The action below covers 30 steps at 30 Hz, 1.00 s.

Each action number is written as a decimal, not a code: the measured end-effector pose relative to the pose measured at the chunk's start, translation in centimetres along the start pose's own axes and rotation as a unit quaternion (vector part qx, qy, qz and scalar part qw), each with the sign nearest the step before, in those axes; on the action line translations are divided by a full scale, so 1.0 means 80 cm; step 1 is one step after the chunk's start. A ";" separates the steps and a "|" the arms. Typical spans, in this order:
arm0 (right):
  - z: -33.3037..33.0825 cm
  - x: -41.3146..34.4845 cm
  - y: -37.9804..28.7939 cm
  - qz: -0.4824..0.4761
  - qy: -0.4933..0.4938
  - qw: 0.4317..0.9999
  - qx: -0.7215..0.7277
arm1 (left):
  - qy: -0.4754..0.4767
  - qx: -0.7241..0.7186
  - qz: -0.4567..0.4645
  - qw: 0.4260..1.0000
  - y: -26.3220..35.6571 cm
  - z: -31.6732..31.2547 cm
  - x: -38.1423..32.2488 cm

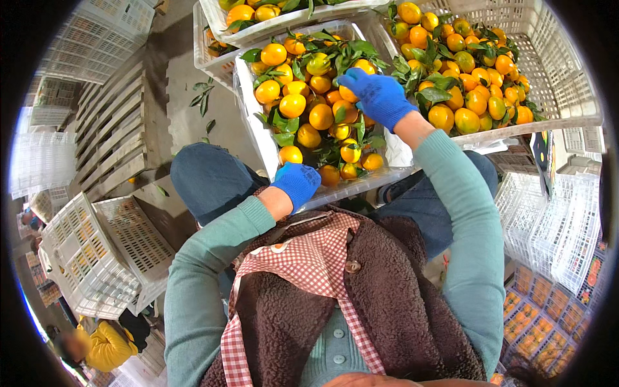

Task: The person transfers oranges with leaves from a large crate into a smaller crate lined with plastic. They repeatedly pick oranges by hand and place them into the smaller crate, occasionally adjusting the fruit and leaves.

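A white plastic crate (pixel 257 126) with a clear liner stands before me, filled with orange mandarins (pixel 320 117) and green leaves. Both my hands wear blue knit gloves. My right hand (pixel 379 96) is over the right side of this crate, its fingers and thumb around a mandarin (pixel 347 94). At the near left corner rests my left hand (pixel 297 185), next to a single mandarin (pixel 290 155). Its fingertips are partly hidden, so I cannot tell whether it grips anything.
A larger crate (pixel 556 63) of leafy mandarins adjoins at the right. More filled crates (pixel 300 20) are stacked at the far side. Left are a wooden pallet (pixel 113 128), tilted crates (pixel 92 256) and a person in yellow (pixel 109 346). Packed fruit trays (pixel 537 314) lie right.
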State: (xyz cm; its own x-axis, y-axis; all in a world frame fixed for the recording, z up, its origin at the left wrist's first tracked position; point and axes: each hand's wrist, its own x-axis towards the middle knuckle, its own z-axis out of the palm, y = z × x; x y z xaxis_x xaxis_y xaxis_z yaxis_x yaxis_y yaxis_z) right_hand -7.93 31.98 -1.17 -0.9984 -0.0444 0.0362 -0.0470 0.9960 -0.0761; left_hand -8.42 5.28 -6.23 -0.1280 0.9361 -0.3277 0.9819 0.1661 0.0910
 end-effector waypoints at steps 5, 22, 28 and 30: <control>-0.013 -0.035 -0.022 0.012 0.125 0.918 0.376 | 0.032 -0.066 -0.038 0.997 -0.001 0.014 0.006; 0.067 -0.051 -0.112 -0.206 -0.080 0.901 0.374 | 0.312 -0.183 -0.028 0.932 -0.038 -0.043 -0.091; 0.060 -0.060 -0.126 -0.124 -0.095 0.924 0.349 | 0.348 -0.268 -0.068 0.896 -0.037 -0.041 -0.100; 0.043 -0.058 -0.124 -0.139 -0.117 0.914 0.362 | 0.352 -0.252 -0.058 0.900 -0.040 -0.042 -0.099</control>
State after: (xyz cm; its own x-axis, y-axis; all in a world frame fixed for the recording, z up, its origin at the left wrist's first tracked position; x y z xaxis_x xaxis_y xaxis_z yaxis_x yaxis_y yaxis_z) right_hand -2.95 22.05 -4.02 -0.9203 -0.3875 -0.0532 -0.2245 0.6347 -0.7394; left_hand -10.99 -1.60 -0.75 -0.4561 0.8385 0.2982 0.7910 0.2284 0.5677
